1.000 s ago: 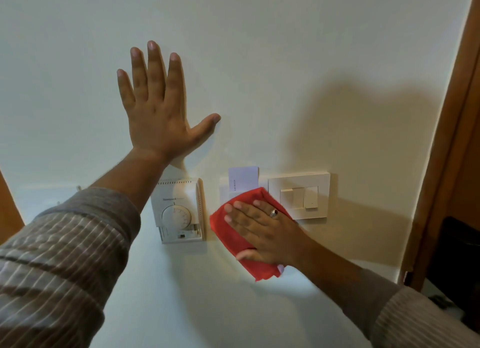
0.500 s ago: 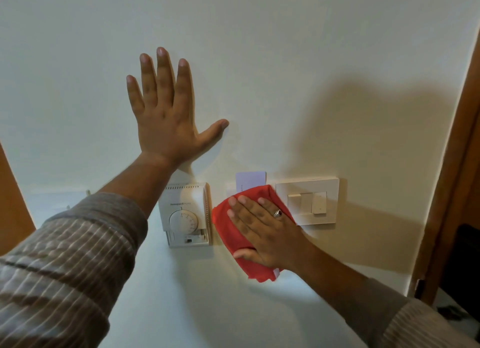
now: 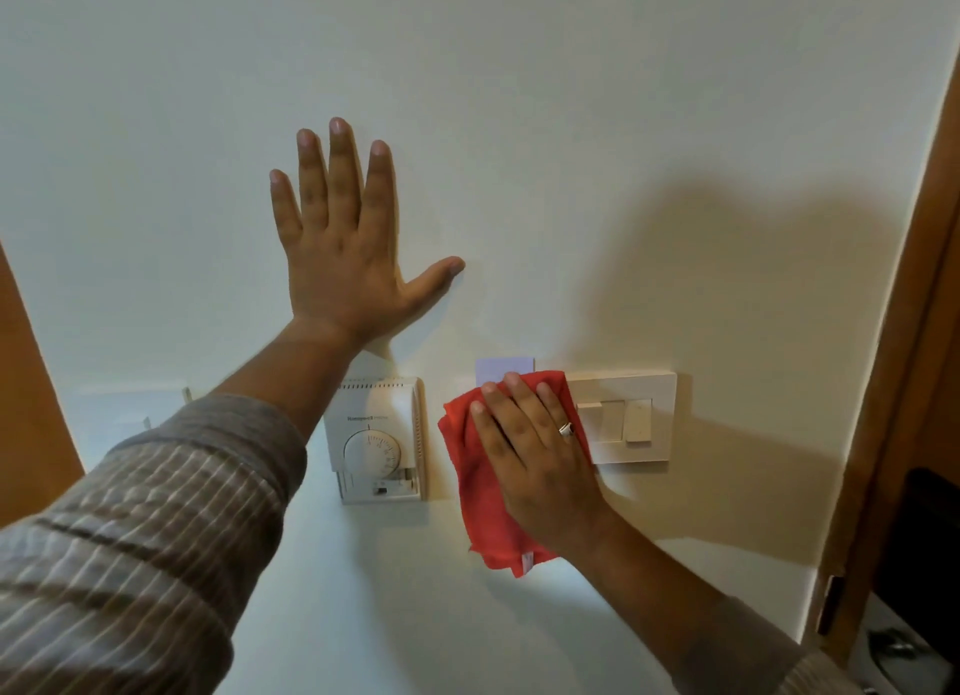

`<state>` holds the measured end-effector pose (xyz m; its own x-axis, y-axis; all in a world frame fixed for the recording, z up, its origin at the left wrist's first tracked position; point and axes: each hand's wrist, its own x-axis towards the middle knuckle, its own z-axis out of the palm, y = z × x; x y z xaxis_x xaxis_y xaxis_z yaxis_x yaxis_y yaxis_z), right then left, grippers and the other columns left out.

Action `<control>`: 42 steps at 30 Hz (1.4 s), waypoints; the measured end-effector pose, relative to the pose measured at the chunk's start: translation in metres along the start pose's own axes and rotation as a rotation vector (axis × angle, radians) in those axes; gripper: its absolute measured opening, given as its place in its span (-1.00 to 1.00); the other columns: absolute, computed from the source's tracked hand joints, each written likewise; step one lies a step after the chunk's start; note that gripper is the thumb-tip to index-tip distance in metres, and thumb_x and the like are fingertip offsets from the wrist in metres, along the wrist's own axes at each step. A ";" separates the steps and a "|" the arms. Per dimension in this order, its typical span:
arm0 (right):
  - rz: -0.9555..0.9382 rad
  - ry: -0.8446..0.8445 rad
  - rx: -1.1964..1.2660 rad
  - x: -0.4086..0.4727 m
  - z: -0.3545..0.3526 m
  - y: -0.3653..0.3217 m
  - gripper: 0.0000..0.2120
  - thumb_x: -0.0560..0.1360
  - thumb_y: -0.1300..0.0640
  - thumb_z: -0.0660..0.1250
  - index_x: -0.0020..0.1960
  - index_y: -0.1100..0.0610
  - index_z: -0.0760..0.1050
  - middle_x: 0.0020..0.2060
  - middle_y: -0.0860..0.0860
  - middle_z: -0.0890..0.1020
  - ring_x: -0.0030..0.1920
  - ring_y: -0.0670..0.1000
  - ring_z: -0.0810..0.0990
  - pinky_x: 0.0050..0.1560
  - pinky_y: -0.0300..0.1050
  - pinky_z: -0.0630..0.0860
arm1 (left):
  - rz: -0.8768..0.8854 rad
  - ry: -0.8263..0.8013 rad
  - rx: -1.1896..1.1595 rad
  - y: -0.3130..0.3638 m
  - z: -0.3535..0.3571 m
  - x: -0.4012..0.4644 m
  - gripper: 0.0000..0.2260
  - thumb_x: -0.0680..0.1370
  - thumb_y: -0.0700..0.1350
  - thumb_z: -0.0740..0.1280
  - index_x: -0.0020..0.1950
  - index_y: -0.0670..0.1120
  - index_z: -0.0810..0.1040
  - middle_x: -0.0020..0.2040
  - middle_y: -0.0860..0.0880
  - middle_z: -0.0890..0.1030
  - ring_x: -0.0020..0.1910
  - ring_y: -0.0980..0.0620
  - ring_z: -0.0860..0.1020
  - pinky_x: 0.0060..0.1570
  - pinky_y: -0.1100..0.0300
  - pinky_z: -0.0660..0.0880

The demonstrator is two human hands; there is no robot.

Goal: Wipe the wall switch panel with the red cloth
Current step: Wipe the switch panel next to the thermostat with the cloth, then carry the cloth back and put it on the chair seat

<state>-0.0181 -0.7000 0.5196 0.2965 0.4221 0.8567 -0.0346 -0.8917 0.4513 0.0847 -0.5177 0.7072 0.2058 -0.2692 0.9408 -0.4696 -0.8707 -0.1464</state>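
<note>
The cream wall switch panel (image 3: 647,416) is mounted on the wall right of centre, with two rocker switches showing. My right hand (image 3: 540,460) lies flat on the red cloth (image 3: 470,486), pressing it to the wall and over the panel's left edge. The cloth hangs down below my palm. A white card (image 3: 501,369) sticks up just above the cloth; what holds it is hidden. My left hand (image 3: 345,247) rests flat on the bare wall higher up to the left, fingers spread, holding nothing.
A white dial thermostat (image 3: 379,437) sits on the wall just left of the cloth, under my left wrist. A wooden door frame (image 3: 914,331) runs down the right edge. Another wooden edge (image 3: 31,382) shows at far left.
My right hand and the cloth have turned more upright and shifted slightly right, onto the switch panel's left edge. The left hand stays pressed on the wall. The view shifted a little.
</note>
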 end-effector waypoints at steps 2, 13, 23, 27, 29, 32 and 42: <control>-0.016 0.032 0.019 0.005 -0.007 0.002 -0.65 0.65 0.15 0.22 0.41 0.21 0.41 0.21 0.18 0.64 0.31 0.27 0.56 0.45 0.25 0.34 | -0.005 -0.082 -0.059 0.002 -0.011 -0.003 0.02 0.49 0.52 0.08 0.66 -0.21 -0.01 0.64 -0.38 -0.01 0.62 -0.44 -0.03 0.54 -0.40 -0.10; 0.021 0.186 0.447 0.082 -0.093 0.016 -0.64 0.58 0.31 0.29 0.35 0.36 0.49 0.03 0.23 0.64 0.07 0.17 0.56 0.36 0.26 0.41 | -0.373 -0.588 -1.249 0.048 -0.089 -0.152 -0.53 0.40 0.23 0.48 0.29 0.22 0.56 0.14 0.28 0.69 0.12 0.27 0.66 0.14 0.29 0.59; 1.577 -0.234 1.566 0.074 -0.137 -0.113 -0.68 0.57 -0.13 0.36 0.12 0.10 0.63 0.02 0.09 0.74 -0.01 0.08 0.74 0.07 0.10 0.67 | -0.851 -0.645 -1.613 -0.019 -0.132 -0.186 -0.85 0.60 -0.08 0.40 0.15 -0.04 0.65 0.02 -0.05 0.77 -0.05 0.04 0.73 -0.14 0.27 0.62; 1.583 -0.117 1.412 0.085 -0.145 -0.181 -0.90 0.59 0.04 0.38 0.10 -0.06 0.53 0.07 0.03 0.70 0.03 0.05 0.71 0.08 0.10 0.67 | -0.976 -0.684 -1.660 -0.073 -0.153 -0.225 -0.83 0.65 -0.08 0.32 0.15 -0.03 0.68 0.06 -0.09 0.77 0.00 0.00 0.75 -0.16 0.27 0.64; 1.573 -0.151 1.344 0.089 -0.147 -0.218 -0.89 0.61 0.02 0.36 0.07 -0.16 0.47 0.11 -0.01 0.66 0.06 0.01 0.68 0.05 0.03 0.66 | -1.019 -0.712 -1.636 -0.100 -0.161 -0.247 -0.82 0.66 -0.08 0.30 0.21 -0.03 0.64 0.05 -0.05 0.77 0.01 0.00 0.74 -0.16 0.27 0.64; 1.572 -0.162 1.278 0.087 -0.146 -0.273 -0.84 0.62 0.02 0.33 0.14 -0.18 0.43 0.11 -0.02 0.64 0.04 -0.01 0.67 -0.08 -0.14 0.63 | -1.048 -0.750 -1.597 -0.138 -0.166 -0.283 -0.84 0.67 -0.16 0.26 0.18 -0.04 0.61 -0.01 -0.02 0.78 -0.07 0.05 0.75 -0.20 0.29 0.63; 1.696 -0.536 1.226 0.017 -0.109 -0.457 -0.76 0.65 0.03 0.26 0.10 -0.36 0.38 0.17 -0.07 0.60 0.09 -0.02 0.65 -0.01 -0.12 0.65 | -1.212 -0.990 -1.381 -0.244 -0.156 -0.458 -0.75 0.57 -0.32 0.24 0.05 0.01 0.57 -0.24 0.12 0.73 -0.26 0.17 0.67 -0.23 0.25 0.60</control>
<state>-0.1007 -0.2678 0.3556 0.8273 -0.5565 -0.0762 -0.0817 0.0150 -0.9965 -0.0291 -0.1174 0.3598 0.8967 -0.4180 -0.1455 0.1338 -0.0574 0.9893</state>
